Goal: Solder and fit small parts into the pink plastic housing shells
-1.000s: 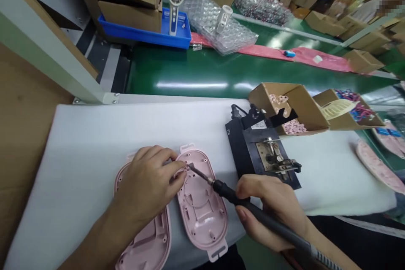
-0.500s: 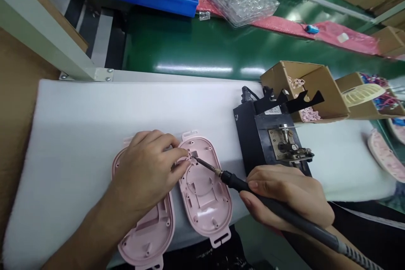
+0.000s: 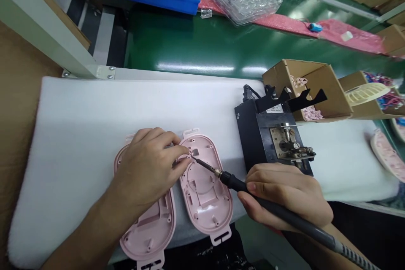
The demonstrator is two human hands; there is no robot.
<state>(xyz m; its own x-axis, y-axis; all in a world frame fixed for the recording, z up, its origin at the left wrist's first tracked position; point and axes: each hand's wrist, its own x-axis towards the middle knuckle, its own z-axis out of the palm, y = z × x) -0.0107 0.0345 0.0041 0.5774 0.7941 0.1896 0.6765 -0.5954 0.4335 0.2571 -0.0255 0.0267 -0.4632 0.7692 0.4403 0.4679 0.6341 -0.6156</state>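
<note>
"What do you have in the right hand?"

"I have it wrapped around the iron, thumb and fingers closed on the handle. The iron points far and left, its tip at the far part of the right shell. I can't tell from here whether the tip touches."

"And the left hand?"

"I see it half curled over the far part of the left shell, thumb and forefinger close together at the right shell's far left side, just beside the tip. Whether they pinch anything small, I can't tell."

"How do the shells lie?"

"Side by side at the near edge of the white cloth, hollow sides up. I make out a grey square in the right one."

"What else is around?"

"A black stand to the right, a box of pink bits beyond it, and a blue tray far off."
</note>
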